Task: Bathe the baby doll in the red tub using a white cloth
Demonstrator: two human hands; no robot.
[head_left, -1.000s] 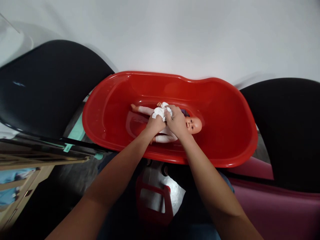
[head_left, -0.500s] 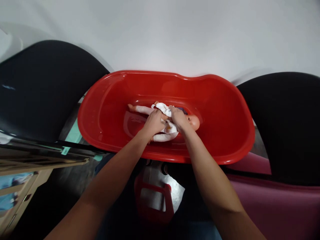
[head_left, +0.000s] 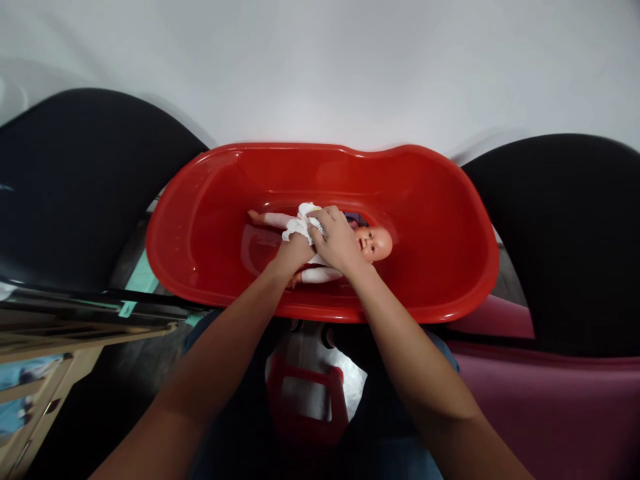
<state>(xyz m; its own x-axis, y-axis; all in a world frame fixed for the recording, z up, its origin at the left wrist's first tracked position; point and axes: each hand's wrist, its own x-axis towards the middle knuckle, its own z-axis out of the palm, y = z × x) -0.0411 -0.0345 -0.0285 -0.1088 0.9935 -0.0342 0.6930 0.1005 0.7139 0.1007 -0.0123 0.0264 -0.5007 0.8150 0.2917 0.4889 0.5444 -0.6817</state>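
L grip, R grip shut on 1 cloth; 1 doll, 1 red tub.

baby doll | face-up, head rightward, white limbs | white cloth bunched on torso | inside red plastic tub

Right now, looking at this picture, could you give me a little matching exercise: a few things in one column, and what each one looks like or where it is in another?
Things:
1. the doll's head
2. the white cloth
3. the plastic tub
4. the person's right hand

Descriptions:
A. bare, pressing on the doll's middle
B. bright red
C. bunched at the doll's middle
D. bald, face up

Pairs: 1-D, 2-C, 3-B, 4-A
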